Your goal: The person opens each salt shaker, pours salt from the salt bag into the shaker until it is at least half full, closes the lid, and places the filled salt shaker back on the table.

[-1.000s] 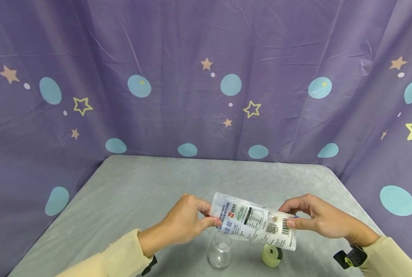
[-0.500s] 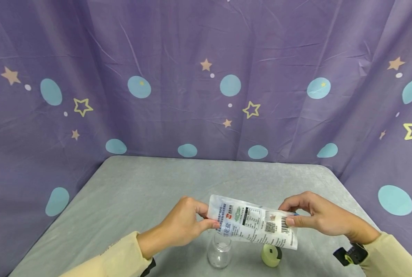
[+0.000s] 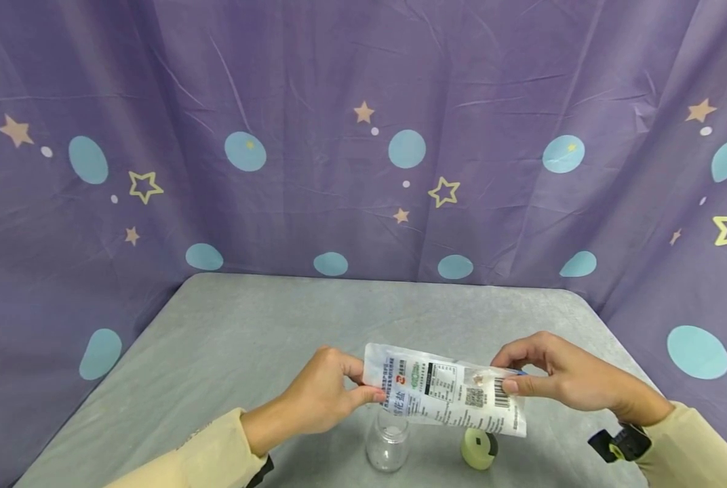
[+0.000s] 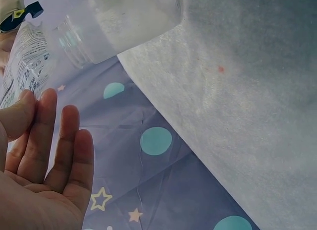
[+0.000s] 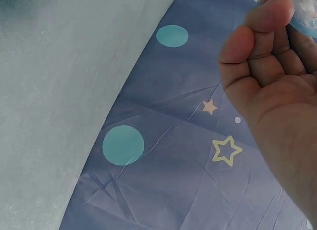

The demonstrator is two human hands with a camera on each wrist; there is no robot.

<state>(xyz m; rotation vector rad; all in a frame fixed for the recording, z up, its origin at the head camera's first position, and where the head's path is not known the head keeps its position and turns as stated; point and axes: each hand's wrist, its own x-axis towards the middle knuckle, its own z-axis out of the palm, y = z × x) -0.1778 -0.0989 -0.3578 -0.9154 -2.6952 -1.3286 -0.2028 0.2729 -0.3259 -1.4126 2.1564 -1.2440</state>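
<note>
A white printed salt packet [image 3: 443, 393] is held up between both hands, its right end a little lower in the head view. With thumb and fingers, my left hand [image 3: 321, 393] pinches its left end. The right hand [image 3: 565, 376] grips the other end near the barcode. Under the packet's left part stands a clear glass jar [image 3: 388, 447], its mouth right below the packet's lower edge. The left wrist view shows the jar [image 4: 133, 27] beside the packet [image 4: 28, 61], with some pale matter or haze inside the glass.
A pale green round lid [image 3: 479, 450] with a dark mark lies right of the jar, partly under the packet. The grey table [image 3: 351, 312] reaches back to a purple curtain [image 3: 315, 135] with stars and blue dots.
The packet has shifted slightly left, its left end a bit lower and its right end a bit higher, so it tilts less. The right hand rose slightly; jar and lid stayed put.
</note>
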